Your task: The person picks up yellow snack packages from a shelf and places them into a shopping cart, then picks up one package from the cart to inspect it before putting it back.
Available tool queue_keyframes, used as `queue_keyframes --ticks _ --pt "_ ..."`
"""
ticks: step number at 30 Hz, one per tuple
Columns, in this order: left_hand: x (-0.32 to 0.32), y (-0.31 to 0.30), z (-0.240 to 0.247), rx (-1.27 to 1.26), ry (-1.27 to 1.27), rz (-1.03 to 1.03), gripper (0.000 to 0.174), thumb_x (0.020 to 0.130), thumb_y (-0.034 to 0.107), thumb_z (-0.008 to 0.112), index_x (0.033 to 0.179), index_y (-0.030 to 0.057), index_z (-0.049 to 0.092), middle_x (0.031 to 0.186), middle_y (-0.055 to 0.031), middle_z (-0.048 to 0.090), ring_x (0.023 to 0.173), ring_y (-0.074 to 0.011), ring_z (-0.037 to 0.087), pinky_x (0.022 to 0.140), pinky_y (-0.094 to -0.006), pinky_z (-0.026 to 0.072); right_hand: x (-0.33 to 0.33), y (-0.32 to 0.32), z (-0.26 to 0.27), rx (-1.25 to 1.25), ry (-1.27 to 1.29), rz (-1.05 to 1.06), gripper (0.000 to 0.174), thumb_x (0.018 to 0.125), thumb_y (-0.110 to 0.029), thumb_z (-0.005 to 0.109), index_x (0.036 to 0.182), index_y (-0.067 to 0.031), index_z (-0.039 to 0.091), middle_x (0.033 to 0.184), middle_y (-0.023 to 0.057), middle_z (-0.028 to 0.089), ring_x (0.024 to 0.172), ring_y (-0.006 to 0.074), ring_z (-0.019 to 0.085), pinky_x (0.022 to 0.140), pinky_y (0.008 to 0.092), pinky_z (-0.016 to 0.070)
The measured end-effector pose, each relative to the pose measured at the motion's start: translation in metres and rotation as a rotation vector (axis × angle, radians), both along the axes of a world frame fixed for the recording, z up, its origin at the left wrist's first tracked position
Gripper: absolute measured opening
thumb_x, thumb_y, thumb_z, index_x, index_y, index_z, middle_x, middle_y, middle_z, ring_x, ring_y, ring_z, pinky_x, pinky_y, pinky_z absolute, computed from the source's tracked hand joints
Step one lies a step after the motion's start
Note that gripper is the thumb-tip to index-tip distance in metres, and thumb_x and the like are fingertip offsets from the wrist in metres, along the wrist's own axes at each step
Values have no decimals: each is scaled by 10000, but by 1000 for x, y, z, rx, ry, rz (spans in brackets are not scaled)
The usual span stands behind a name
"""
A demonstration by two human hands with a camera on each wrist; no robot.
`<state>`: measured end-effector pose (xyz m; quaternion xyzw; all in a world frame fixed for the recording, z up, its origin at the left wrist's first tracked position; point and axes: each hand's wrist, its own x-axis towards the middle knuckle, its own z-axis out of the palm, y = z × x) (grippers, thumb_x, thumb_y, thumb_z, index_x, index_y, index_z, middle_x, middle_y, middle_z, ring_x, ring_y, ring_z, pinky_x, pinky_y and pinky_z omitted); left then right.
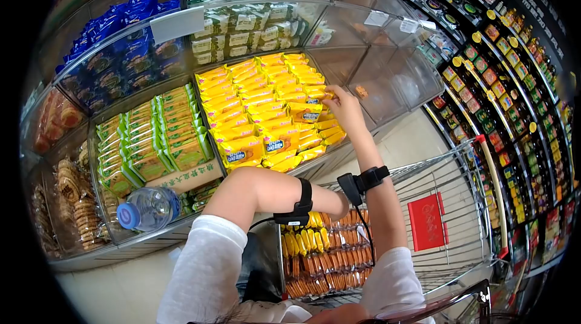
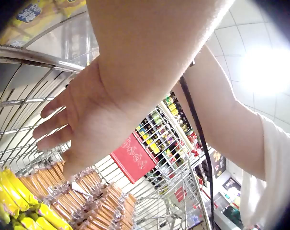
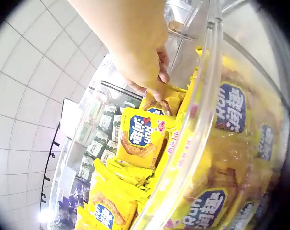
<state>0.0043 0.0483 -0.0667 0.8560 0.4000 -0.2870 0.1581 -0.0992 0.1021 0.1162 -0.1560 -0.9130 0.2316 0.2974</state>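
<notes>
My right hand [image 1: 344,109] reaches into the bin of yellow snack packets [image 1: 233,121], at its right side. In the right wrist view its fingers curl down at the top of a yellow packet [image 3: 165,101] and pinch its edge. Another yellow packet [image 3: 141,138] stands just in front, with a blue label. My left hand [image 2: 92,117] hangs over the shopping cart, palm showing and fingers loosely extended, holding nothing. Below it lie rows of brown wrapped packets [image 2: 99,203] and several small yellow packets [image 2: 13,191]. In the head view the right forearm partly covers the left hand.
Clear plastic walls [image 3: 214,62] divide the bins. Green-striped packets [image 1: 145,136] fill the bin to the left, and a water bottle [image 1: 148,208] lies in front of them. The metal cart [image 1: 460,203] with a red sign [image 1: 428,221] stands to the right, before stocked shelves [image 1: 502,82].
</notes>
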Motion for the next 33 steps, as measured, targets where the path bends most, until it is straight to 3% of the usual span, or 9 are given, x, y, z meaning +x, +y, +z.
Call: queue_keyframes --ticks 1,3,5,9,13,15,19,28,33 --pt "3 4 -3 -9 15 11 319 732 299 549 950 79 622 971 -90 597 872 -279 552 713 -427 436 -1 1 -1 0 0 2 261 677 -63 633 928 -46 565 751 123 567 683 242 549 627 309 439" --pt "-6 -17 41 -40 41 -38 327 730 277 556 982 70 589 997 -102 578 914 -274 536 762 -411 422 1 4 -4 300 79 23 268 678 -98 624 939 -99 561 837 96 519 833 264 511 696 340 421" --pt "-11 -27 61 -66 54 -61 343 728 255 563 1012 62 558 1022 -113 561 954 -269 521 808 -395 409 1 4 -4 273 72 13 277 677 -95 624 945 -103 555 864 94 494 853 266 497 705 341 417" --pt "-10 -27 49 -32 30 -23 338 728 256 561 1006 63 563 1017 -112 564 947 -270 524 799 -397 411 6 -5 0 190 88 -43 278 686 -84 612 954 -95 537 905 97 465 870 276 484 717 351 411" --pt "-10 -29 42 -18 17 3 334 728 257 560 1001 64 568 1012 -110 567 940 -270 526 789 -399 413 14 -11 3 265 128 -30 244 716 -90 599 948 -71 526 912 96 470 849 262 505 699 331 423" --pt "-11 -29 41 -19 17 10 332 728 257 559 998 65 571 1009 -109 568 936 -270 527 784 -401 414 20 -19 7 -32 173 206 233 737 -89 593 955 -52 519 933 99 470 818 240 525 680 305 434" --pt "-11 -28 39 -7 3 19 328 728 258 557 993 66 576 1004 -108 571 929 -271 530 774 -403 416 30 -34 9 36 111 315 300 724 -53 606 1007 -37 508 926 96 468 727 190 499 642 259 421" --pt "-6 -28 38 6 -11 35 320 727 260 554 981 68 588 992 -105 578 912 -272 535 752 -408 421 26 -26 -2 110 64 243 433 701 -48 632 1095 -52 452 953 124 466 895 237 514 770 294 427" --pt "-6 -26 35 6 -27 36 316 727 262 552 974 69 594 986 -103 582 903 -272 538 740 -411 424 13 -14 0 133 -10 368 415 717 -47 614 1099 -56 451 1042 136 473 927 243 512 780 299 427"
